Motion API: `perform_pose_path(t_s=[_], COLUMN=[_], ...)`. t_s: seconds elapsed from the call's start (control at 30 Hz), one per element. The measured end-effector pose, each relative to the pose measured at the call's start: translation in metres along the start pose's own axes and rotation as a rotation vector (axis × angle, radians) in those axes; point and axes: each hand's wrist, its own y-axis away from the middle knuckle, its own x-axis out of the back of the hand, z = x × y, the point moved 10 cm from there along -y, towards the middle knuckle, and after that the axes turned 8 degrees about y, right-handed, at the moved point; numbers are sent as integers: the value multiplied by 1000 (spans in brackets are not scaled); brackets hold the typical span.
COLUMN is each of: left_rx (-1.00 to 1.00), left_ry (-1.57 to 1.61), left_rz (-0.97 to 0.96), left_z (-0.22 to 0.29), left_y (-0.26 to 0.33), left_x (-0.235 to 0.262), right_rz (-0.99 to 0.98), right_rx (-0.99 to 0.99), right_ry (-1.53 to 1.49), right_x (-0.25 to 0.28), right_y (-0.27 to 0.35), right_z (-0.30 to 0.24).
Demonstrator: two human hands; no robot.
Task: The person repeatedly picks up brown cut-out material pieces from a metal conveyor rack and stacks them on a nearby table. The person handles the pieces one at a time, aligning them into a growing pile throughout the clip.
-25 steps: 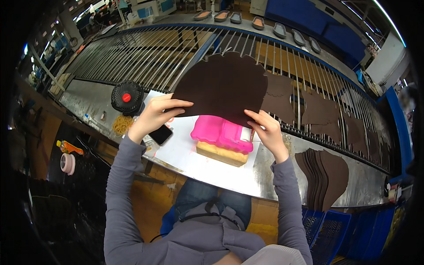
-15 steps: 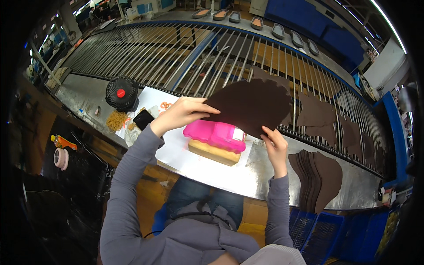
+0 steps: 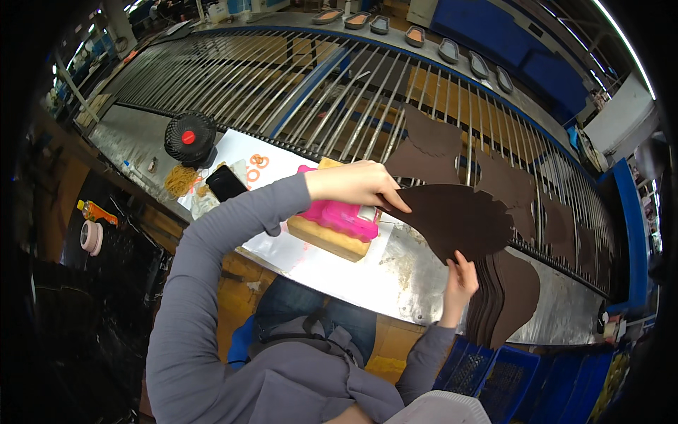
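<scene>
A dark brown cut sheet piece [image 3: 455,219] with a notched rounded edge is held up between my hands. My left hand [image 3: 364,185] pinches its narrow left end. At its lower edge, my right hand [image 3: 460,277] grips it between thumb and fingers. Below and left of the piece sits a pink block-shaped object [image 3: 344,220] on a yellowish block [image 3: 328,239], partly hidden by my left forearm. Beside my right hand a fanned stack of similar brown pieces [image 3: 519,290] lies on the metal table.
Beyond the table edge runs a conveyor of metal rods [image 3: 282,78], with several brown pieces [image 3: 505,180] lying on it. A black fan [image 3: 191,139], a phone [image 3: 226,184] and rubber bands [image 3: 181,180] are at left. Blue crates [image 3: 505,374] stand below right.
Both hands have carried the brown piece to the right, toward the stack, and it now partly covers that stack's far end. My left arm reaches farther across the pink object.
</scene>
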Motion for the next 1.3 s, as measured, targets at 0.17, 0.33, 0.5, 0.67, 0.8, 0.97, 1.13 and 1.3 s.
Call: perform_pose_path(t_s=[0.17, 0.33, 0.5, 0.67, 0.8, 0.97, 1.13, 1.3], left_rx=[-53, -120, 71, -47, 134, 465, 671, 650], left_ry=[76, 178, -152, -312, -61, -48, 321, 448], left_rz=[-166, -104, 1, 607, 869, 1053, 1325, 1481], left_z=[-3, 8, -25, -39, -46, -49, -60, -56], left_y=[-41, -73, -82, -18, 96, 238, 330, 336], left_x=[-28, -4, 61, 170, 196, 147, 71, 44], right_rz=[98, 46, -67, -137, -59, 97, 86, -132], right_rx=[139, -248, -507, -559, -679, -879, -1029, -1175], right_ry=[194, -447, -646, -1143, -1344, -1243, -1067, -1248], right_x=[74, 95, 35, -100, -211, -302, -321, -290], right_y=[-7, -41, -117, -190, -212, -193, -160, -156], right_z=[-30, -19, 7, 42, 92, 142, 151, 181])
